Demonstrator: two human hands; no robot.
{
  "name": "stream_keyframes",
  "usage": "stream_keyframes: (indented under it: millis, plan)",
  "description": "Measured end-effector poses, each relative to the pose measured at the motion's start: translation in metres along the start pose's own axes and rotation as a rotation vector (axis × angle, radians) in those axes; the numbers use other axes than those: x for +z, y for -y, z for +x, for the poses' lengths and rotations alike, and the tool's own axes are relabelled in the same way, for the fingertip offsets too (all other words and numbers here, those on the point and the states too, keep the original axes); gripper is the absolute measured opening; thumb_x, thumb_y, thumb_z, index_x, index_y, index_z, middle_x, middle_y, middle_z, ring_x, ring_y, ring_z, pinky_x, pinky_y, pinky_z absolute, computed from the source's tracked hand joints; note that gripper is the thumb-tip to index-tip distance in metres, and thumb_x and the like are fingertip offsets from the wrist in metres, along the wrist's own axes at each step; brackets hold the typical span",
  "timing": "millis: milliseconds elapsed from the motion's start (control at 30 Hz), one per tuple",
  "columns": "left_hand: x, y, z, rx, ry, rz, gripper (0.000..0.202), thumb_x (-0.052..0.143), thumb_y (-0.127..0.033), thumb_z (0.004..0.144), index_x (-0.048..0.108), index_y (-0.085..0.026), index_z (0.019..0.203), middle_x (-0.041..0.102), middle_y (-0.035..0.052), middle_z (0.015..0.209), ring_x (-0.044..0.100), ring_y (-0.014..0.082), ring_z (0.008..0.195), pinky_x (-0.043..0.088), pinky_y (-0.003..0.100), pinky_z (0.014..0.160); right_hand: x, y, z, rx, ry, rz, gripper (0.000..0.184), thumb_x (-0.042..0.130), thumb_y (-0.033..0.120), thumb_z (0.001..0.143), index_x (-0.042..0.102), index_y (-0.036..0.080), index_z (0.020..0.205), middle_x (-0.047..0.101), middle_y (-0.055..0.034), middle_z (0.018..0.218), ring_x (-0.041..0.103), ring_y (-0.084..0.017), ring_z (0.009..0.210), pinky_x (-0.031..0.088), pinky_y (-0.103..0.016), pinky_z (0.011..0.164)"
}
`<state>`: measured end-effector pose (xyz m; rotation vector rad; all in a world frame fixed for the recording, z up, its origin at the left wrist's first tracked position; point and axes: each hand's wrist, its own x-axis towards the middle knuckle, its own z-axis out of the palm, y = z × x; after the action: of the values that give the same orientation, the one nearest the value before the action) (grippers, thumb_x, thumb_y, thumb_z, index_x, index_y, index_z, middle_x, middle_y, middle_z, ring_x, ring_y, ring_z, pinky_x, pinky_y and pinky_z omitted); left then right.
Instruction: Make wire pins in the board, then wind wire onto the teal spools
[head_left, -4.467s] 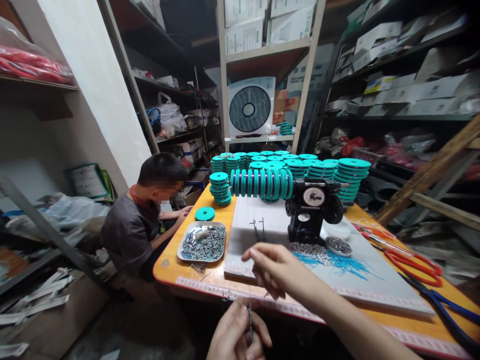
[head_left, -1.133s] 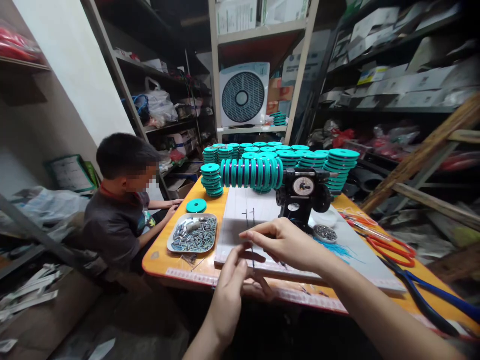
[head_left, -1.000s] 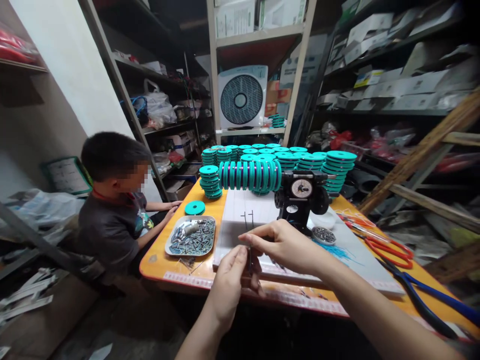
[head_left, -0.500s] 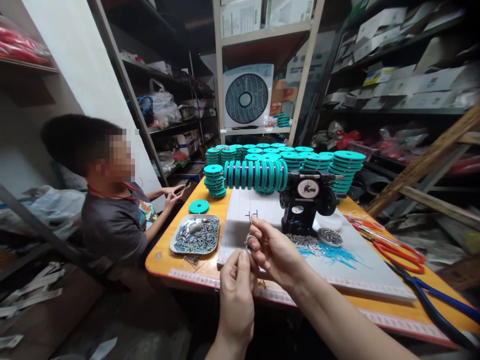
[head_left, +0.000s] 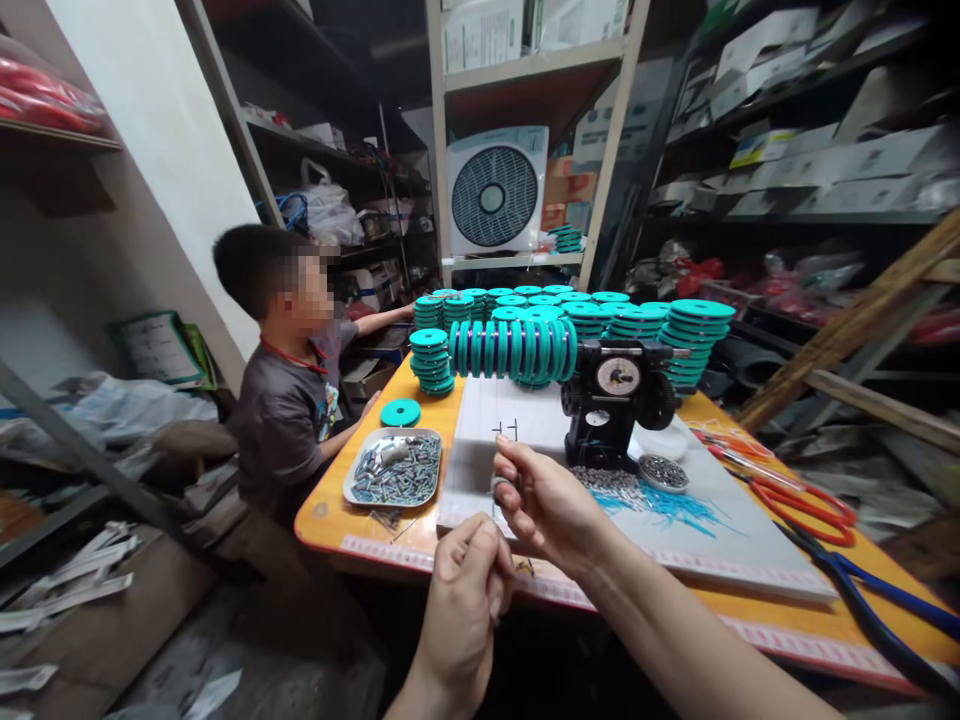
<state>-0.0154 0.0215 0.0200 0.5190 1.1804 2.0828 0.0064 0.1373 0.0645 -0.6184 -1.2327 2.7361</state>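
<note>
Orange table (head_left: 324,512), pale board (head_left: 739,545), black machine (head_left: 606,438) bearing teal spools (head_left: 514,349), tray (head_left: 390,503) of metal pieces (head_left: 412,470), left hand (head_left: 463,582), fingers curled together, right hand (head_left: 551,505) part-hiding dark prongs (head_left: 515,430), its fingers clamped on a small pale thing (head_left: 496,485), blurred, seen against the board.

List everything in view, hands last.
Table: one, orange, centre
Board: one, pale, on table
Dial machine: one, black, on board
Spools: many, teal, table and machine
Parts tray: one, pale, table left
Parts dish: one, pale, beside machine
Strands: many, blue, on board
Tools: several, red and blue, right
Fan: one, white, centre shelf
Boxes: many, mostly white, shelves
Co-worker: one, grey shirt, table left
Left hand: one, closed, before board
Right hand: one, over board, with small grey thing
</note>
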Motion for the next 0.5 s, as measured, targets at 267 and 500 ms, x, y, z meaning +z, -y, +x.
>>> stream_keyframes:
  millis: [267, 500]
  plan:
    - [-0.014, 0.015, -0.012, -0.114, 0.042, 0.053, 0.043, 0.061, -0.049, 0.079, 0.049, -0.015, 0.055, 0.034, -0.0077, 0.035, 0.021, 0.0021, 0.030, 0.014, 0.015, 0.034, -0.008, 0.006, 0.005, -0.042, -0.026, -0.027, 0.036, 0.040, 0.036, 0.094, 0.040, 0.018, 0.063, 0.045, 0.0063, 0.042, 0.036, -0.003, 0.024, 0.019, -0.010, 0.023]
    - [-0.021, 0.051, -0.037, -0.237, -0.006, -0.181, 0.049, 0.068, -0.061, 0.067, 0.051, -0.015, 0.056, 0.038, -0.0058, 0.030, 0.051, 0.0133, 0.028, 0.030, 0.013, 0.031, -0.018, 0.006, 0.008, -0.054, -0.037, -0.060, 0.034, 0.043, 0.037, 0.093, 0.041, 0.018, 0.065, 0.045, 0.0059, 0.044, 0.036, -0.002, 0.027, 0.019, -0.009, 0.025]
